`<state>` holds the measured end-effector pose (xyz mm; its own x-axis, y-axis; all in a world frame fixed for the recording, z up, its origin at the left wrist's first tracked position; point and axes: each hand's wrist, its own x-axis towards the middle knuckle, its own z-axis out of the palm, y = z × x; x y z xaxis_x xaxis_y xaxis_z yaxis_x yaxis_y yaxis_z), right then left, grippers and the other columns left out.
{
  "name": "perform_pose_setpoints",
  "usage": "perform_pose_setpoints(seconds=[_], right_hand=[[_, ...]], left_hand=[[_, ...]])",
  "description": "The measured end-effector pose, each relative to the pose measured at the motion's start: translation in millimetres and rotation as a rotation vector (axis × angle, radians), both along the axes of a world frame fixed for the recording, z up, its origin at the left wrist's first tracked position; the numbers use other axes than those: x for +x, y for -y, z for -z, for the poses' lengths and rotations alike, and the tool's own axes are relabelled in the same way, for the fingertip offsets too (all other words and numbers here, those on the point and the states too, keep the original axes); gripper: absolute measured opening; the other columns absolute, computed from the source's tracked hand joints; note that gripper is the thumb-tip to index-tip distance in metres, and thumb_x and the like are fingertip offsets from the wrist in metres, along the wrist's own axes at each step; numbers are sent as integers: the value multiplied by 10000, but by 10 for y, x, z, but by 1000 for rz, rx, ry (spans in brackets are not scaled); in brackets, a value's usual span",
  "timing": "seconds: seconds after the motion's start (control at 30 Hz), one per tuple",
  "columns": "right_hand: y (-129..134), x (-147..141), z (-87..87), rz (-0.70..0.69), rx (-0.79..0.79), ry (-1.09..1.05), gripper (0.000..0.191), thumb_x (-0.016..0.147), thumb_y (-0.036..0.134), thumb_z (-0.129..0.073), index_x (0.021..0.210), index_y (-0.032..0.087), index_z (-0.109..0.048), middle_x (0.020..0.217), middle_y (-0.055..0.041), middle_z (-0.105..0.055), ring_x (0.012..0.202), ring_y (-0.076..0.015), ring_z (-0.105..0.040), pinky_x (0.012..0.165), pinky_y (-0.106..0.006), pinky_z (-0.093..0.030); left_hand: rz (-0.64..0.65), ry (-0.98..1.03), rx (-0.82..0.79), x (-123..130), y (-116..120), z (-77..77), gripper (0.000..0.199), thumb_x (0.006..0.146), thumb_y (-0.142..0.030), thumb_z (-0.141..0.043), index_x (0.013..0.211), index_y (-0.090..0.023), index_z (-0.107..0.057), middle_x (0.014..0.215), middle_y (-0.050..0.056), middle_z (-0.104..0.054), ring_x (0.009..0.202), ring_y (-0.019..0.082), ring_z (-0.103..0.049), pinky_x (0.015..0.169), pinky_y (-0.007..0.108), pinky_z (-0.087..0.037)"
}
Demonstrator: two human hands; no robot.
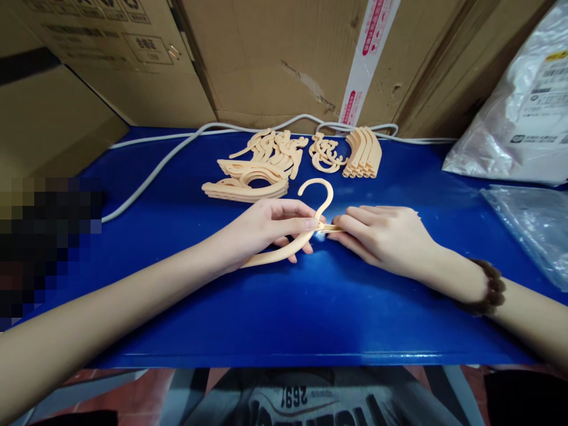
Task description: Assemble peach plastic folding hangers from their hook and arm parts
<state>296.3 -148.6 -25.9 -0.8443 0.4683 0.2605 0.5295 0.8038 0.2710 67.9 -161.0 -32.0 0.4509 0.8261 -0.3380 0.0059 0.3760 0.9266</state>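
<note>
A cream plastic clothes hanger (284, 253) is held above the blue table, its hook pointing up and away from me. My left hand (284, 228) pinches it at the joint below the hook, thumb on top, with one curved arm running under the palm. From the other side, my right hand (377, 236) grips a short cream piece that meets the same joint; its far end is hidden under the fingers. Behind my left hand lie stacked hanger arms (246, 189) and a heap of curved pieces (275, 148).
Loose hooks (326, 152) and a bundle of hanger arms (364, 152) lie toward the back of the blue table (266, 331). A white cable (177, 139) runs along the rear edge before cardboard boxes (275, 59). Plastic packages (519, 112) stand at the right.
</note>
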Motion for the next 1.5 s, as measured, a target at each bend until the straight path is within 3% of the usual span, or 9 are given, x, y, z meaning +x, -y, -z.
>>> perform_pose_setpoints(seconds=[0.33, 1.0, 1.5], right_hand=[[26, 13, -4, -49, -8, -35, 375, 1039, 357, -377, 888, 172, -666, 695, -13, -639, 600, -125, -579, 553, -281, -293], [75, 49, -23, -16, -315, -79, 464, 1051, 415, -311, 1110, 174, -704, 857, -46, -738, 651, -112, -648, 533, -246, -328], [101, -23, -52, 111, -493, -112, 441, 1036, 395, -342, 963, 185, -723, 787, -29, -722, 603, -124, -624, 531, -262, -284]], left_hand=[[16, 39, 23, -14, 1, 5, 90, 833, -193, -690, 920, -170, -681, 813, 2, -706, 747, 105, -688, 634, 164, -558], [26, 28, 101, 7, 44, -13, 75, 845, -183, -684, 890, -137, -645, 769, -15, -679, 705, 74, -652, 613, 140, -506], [-21, -19, 215, 25, 32, 40, 87, 853, -192, -696, 895, -129, -652, 802, -20, -700, 717, 50, -643, 656, 127, -477]])
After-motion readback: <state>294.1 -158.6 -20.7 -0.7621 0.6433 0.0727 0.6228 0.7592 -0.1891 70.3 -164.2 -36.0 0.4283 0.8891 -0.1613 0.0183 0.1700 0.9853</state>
